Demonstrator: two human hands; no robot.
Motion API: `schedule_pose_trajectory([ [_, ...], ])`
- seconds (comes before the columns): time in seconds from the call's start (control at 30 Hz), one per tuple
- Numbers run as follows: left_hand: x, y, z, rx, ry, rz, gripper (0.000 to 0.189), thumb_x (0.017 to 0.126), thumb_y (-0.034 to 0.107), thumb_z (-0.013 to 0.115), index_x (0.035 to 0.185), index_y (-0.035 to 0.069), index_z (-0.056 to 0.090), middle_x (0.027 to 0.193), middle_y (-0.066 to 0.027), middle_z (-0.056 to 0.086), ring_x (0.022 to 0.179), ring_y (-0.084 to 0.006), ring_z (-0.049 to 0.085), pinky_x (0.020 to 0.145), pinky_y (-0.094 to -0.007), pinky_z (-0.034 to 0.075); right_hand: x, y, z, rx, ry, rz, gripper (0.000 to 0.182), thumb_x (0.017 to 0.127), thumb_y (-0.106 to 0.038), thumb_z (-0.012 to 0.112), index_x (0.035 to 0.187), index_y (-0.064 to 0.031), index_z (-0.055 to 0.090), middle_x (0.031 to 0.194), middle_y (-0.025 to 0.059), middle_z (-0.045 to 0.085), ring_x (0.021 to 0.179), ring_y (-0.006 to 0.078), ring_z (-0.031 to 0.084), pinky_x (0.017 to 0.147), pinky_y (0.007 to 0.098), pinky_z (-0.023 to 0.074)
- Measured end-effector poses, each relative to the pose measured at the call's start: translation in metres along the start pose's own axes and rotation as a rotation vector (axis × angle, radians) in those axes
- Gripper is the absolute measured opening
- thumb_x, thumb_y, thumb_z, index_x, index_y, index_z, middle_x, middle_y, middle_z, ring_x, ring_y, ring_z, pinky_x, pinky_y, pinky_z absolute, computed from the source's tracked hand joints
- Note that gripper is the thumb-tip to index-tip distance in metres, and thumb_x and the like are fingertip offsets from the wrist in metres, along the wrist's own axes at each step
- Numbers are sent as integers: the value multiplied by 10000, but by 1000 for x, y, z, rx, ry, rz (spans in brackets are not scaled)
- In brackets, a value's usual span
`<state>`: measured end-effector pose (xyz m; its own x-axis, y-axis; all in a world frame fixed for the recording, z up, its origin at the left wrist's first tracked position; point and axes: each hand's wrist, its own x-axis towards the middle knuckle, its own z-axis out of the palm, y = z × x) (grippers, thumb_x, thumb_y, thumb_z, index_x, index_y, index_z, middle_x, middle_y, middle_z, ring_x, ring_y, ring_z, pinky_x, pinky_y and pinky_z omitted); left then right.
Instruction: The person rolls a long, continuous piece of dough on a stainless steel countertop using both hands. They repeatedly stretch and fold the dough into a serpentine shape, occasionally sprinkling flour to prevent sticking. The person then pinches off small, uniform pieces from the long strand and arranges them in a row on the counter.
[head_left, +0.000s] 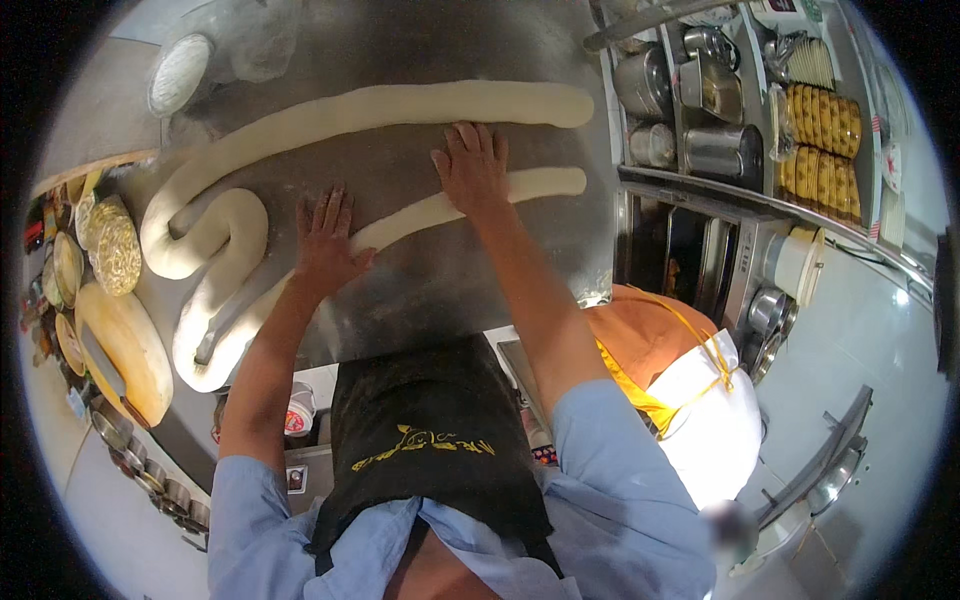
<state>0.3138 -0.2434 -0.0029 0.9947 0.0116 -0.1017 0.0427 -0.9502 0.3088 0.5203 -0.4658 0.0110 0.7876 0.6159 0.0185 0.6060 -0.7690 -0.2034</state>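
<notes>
A long rope of pale dough winds across the steel worktop. Its thick end lies along the far side, bends back on itself at the left, and its thinner stretch runs toward the right under both hands. My left hand rests palm down on that thinner stretch, fingers spread, the dough partly hidden beneath it. Farther right, my right hand lies flat over the same stretch near its end, fingertips close to the thick part. Neither hand is closed around the dough.
A bowl of white flour stands at the back left. A wooden cutting board with a cleaver lies at the left. Shelves at the right carry steel containers and yellow patterned items. A person in an orange top is close at my right.
</notes>
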Motion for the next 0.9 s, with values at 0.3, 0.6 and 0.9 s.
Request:
schedule_pose_trajectory([
  [0.3, -108, 78, -1, -223, -190, -34, 886, 762, 361, 758, 1500, 6, 420, 1592, -244, 356, 1504, -419, 285, 1241, -620, 134, -168, 28, -19, -13, 52, -47, 448, 954, -288, 572, 1351, -82, 602, 1463, 124, 525, 1410, 333, 432, 1158, 609, 290],
  [0.6, -69, -15, -42, -264, -482, -243, 430, 803, 306, 704, 1111, 11, 650, 1034, -251, 709, 1008, -417, 688, 874, -513, 555, -32, 45, -3, -69, 75, 52, 435, 947, -314, 598, 1314, -81, 620, 1370, 112, 575, 1333, 327, 493, 1157, 552, 302],
  [0.9, -159, -159, -111, 33, -528, -275, 270, 749, 149, 771, 955, 33, 641, 949, -231, 717, 930, -422, 700, 820, -512, 567, -93, 50, -8, -84, 16, 395, 418, 954, -373, 615, 1245, -76, 655, 1309, 176, 615, 1287, 380, 539, 1084, 574, 378],
])
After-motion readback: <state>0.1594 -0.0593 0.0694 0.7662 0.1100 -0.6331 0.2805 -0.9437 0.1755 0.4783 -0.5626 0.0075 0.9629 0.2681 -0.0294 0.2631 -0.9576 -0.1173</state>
